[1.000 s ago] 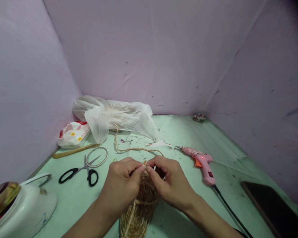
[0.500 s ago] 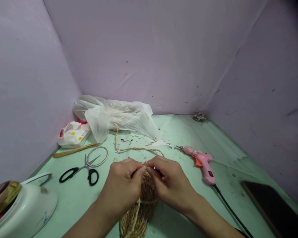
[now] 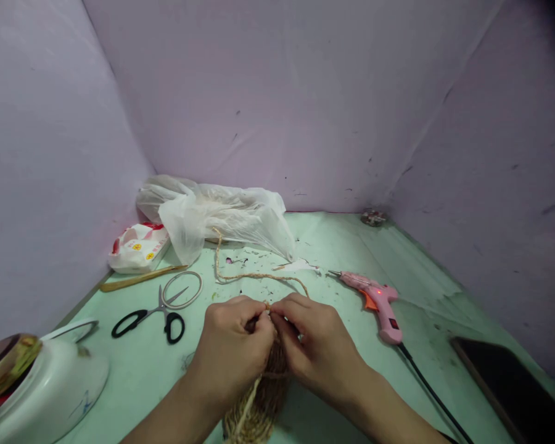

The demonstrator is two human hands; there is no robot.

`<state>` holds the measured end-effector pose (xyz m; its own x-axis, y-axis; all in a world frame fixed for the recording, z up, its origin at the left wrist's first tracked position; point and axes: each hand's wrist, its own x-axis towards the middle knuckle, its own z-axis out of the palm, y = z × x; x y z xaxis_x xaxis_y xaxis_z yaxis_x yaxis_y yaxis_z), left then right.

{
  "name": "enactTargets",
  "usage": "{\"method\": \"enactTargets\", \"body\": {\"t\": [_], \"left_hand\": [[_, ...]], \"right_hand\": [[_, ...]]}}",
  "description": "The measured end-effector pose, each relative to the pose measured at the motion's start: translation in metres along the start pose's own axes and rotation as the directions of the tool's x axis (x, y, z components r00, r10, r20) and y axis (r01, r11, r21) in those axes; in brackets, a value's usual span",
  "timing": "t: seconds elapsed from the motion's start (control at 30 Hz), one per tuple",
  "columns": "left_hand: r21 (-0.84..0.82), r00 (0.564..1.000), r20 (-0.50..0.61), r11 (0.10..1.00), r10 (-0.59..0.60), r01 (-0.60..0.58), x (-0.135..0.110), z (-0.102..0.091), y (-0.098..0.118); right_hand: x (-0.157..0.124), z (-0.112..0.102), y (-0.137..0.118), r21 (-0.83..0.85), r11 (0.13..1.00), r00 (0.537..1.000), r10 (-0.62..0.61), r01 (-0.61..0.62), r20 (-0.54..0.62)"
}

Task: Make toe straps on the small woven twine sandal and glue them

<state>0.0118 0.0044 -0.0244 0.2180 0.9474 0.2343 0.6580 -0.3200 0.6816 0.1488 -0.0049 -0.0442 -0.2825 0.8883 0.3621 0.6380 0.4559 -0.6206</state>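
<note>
Lilac walls close in a pale green tabletop. At its near middle is a straw-coloured fibre bundle, partly under the arms. The left hand and right hand meet at its far end, thumbs and fingertips pinched together on what seems a small fibre tip, though the fingers hide most of it. Beyond them lies a braided cord. The bundle looks light, dry and bendy, its strands apt to fray; the band crossing it should give the firmest hold.
</note>
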Motion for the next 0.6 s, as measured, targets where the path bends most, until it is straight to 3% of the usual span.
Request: {"method": "enactTargets", "body": {"t": [0.3,0.4,0.5,0.6], "left_hand": [[-0.151,0.999,0.025,0.988,-0.025,0.028,0.0015,0.0,-0.0047],[-0.286,0.987,0.043,0.944,-0.156,0.162,0.0029,0.0,-0.0044],[-0.454,0.935,0.136,0.818,-0.329,0.354,0.0049,0.0002,-0.0031],[-0.492,0.908,0.175,0.764,-0.382,0.417,0.0062,0.0007,-0.0023]], "right_hand": [[0.0021,-0.0017,-0.0014,-0.005,0.999,0.999,0.047,-0.047,0.002],[0.0007,-0.0031,-0.0023,0.004,0.999,0.999,0.045,-0.045,0.024],[0.0007,-0.0044,-0.0023,0.027,0.999,0.999,0.037,-0.038,0.037],[0.0023,-0.0041,-0.0017,0.033,0.999,0.999,0.038,-0.039,0.032]]}}
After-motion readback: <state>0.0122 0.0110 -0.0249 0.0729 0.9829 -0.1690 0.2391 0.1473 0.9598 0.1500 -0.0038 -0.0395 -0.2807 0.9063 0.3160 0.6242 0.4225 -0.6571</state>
